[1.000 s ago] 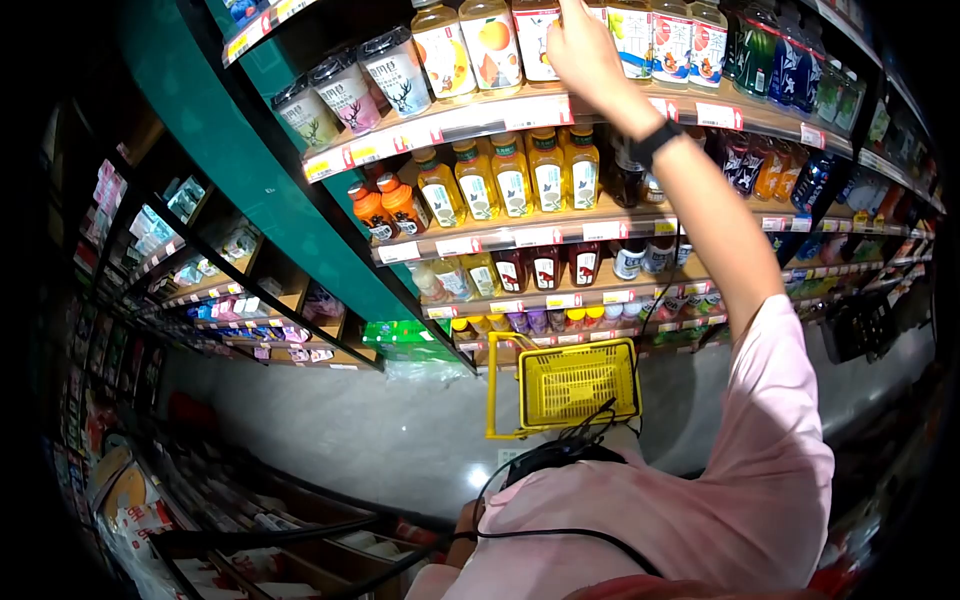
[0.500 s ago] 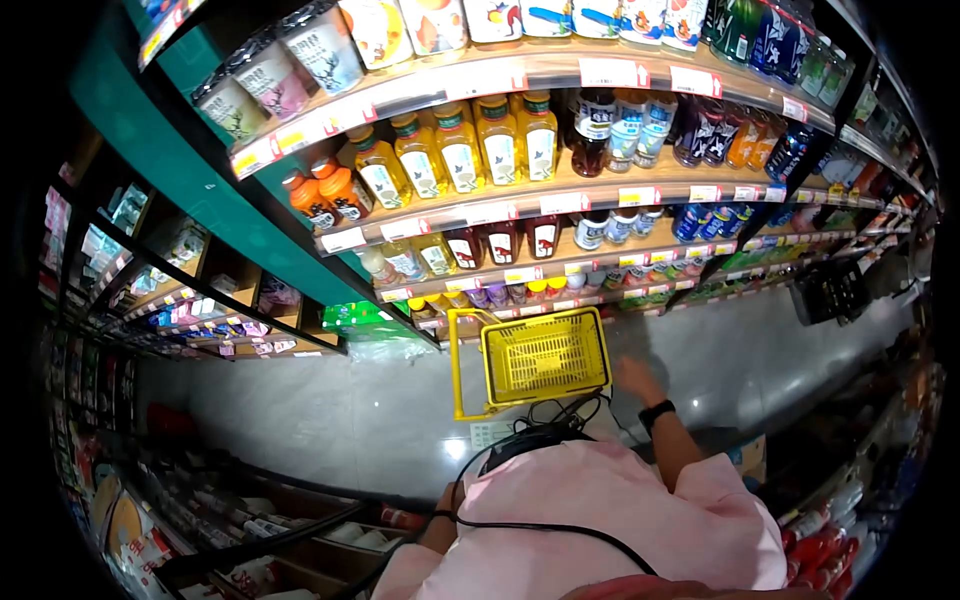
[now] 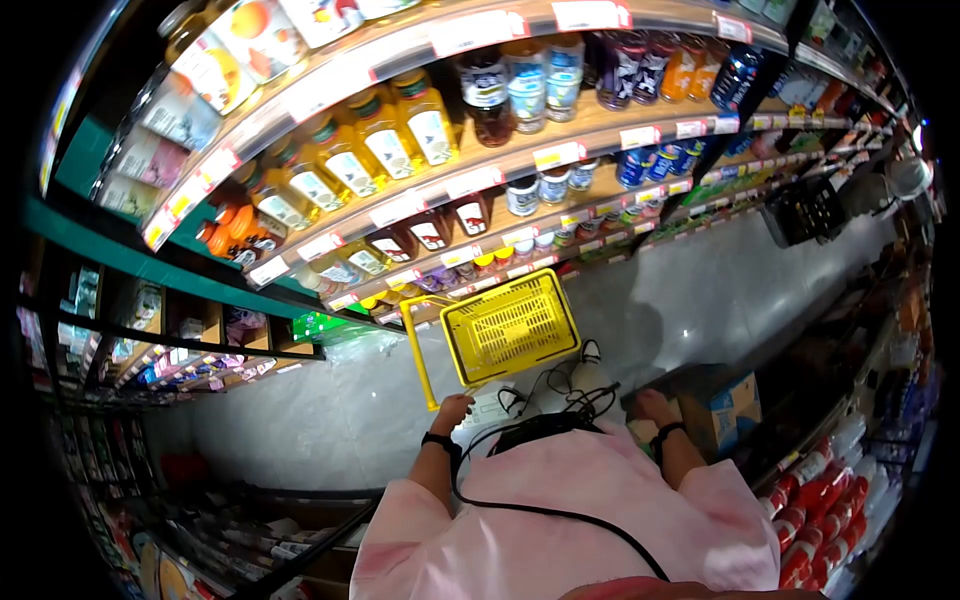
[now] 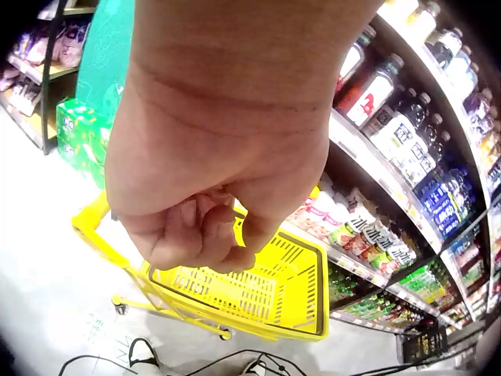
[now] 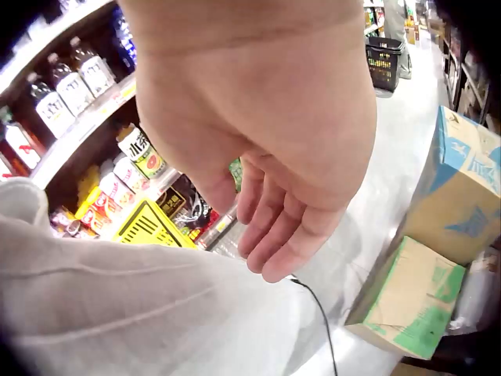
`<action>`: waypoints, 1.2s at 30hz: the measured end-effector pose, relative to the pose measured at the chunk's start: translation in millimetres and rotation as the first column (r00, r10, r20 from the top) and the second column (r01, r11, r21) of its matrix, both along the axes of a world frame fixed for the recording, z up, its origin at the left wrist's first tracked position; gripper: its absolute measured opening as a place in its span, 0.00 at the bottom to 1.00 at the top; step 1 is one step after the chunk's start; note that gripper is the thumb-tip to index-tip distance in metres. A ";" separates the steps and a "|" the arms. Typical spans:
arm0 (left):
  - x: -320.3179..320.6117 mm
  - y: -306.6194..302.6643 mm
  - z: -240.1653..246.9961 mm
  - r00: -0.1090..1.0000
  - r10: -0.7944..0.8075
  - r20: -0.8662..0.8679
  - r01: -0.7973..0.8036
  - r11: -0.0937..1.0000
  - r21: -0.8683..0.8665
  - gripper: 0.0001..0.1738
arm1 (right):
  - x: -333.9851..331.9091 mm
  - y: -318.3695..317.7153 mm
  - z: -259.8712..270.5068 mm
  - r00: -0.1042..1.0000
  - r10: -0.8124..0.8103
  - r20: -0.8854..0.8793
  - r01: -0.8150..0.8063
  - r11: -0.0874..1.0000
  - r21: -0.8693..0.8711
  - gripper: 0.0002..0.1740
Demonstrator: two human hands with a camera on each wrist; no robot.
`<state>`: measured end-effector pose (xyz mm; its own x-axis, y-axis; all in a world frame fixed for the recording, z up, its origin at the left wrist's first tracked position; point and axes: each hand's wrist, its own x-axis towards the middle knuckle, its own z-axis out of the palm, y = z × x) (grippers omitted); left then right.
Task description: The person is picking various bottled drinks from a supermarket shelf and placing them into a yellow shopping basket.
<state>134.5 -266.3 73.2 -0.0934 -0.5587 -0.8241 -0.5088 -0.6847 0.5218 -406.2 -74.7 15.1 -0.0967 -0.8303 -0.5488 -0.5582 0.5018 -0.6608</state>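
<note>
My left hand (image 3: 456,412) is beside the lower end of the yellow basket's (image 3: 510,325) pull handle (image 3: 418,360), with a gap between them. In the left wrist view this hand (image 4: 219,180) has its fingers curled toward the palm, nothing seen in them, and covers part of the basket (image 4: 301,301). My right hand (image 3: 655,408) hangs low at my other side. The right wrist view shows that hand (image 5: 266,157) empty, fingers loosely bent, above the floor and near my light clothing.
Drink shelves (image 3: 560,150) curve across the front, with yellow bottles (image 3: 385,145) on one level. Cardboard boxes (image 5: 415,298) stand at my right, and a black basket (image 3: 805,212) is farther along the aisle. A dark cable (image 3: 560,512) crosses my body.
My right hand has come down from the top shelf to my side. My left hand has come into view near the basket handle. The head view has turned and shifted, moving the shelves and basket leftward.
</note>
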 end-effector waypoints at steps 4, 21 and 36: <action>-31.3 -4.1 -30.6 0.990 -0.141 0.008 0.141 0.990 -0.017 0.14 | 9.8 -54.8 38.2 0.763 -0.536 0.360 0.418 0.835 0.358 0.14; -232.0 54.3 16.1 0.967 0.254 0.002 -0.253 0.962 0.102 0.14 | -144.3 -124.1 -53.9 0.883 0.373 0.286 -0.431 0.884 0.179 0.16; -321.7 44.1 -10.1 0.993 -0.115 0.025 0.116 0.992 -0.053 0.15 | -216.5 -103.3 10.5 0.828 0.269 0.491 -0.348 0.935 0.075 0.20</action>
<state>-187.3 -222.1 63.1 -0.1426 -0.5893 -0.7952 -0.5944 -0.5914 0.5449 -622.7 -178.1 25.6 0.4499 -0.6741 -0.5858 -0.3467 0.4727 -0.8102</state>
